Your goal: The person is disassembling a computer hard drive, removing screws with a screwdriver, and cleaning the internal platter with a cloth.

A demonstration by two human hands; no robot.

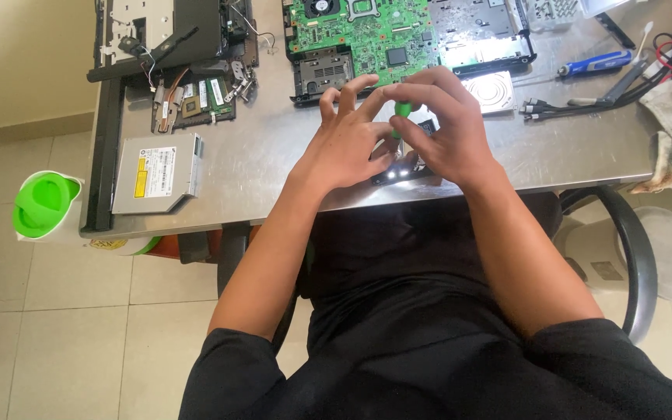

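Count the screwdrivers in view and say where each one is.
2. A green-handled screwdriver sits between the left hand and right hand; a blue-handled screwdriver lies at the table's far right. Others may be hidden among the cables.

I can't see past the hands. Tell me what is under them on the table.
Under the left hand and right hand lies a small dark part with bright glints at its near edge. A green-handled tool shows between the fingers. The part's middle and the tool's tip are covered.

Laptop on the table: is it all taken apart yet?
Mostly. The green circuit board lies bare and the silver disc drive sits out. Right hand and left hand work a green-handled screwdriver on a small dark part. What's left is unclear.
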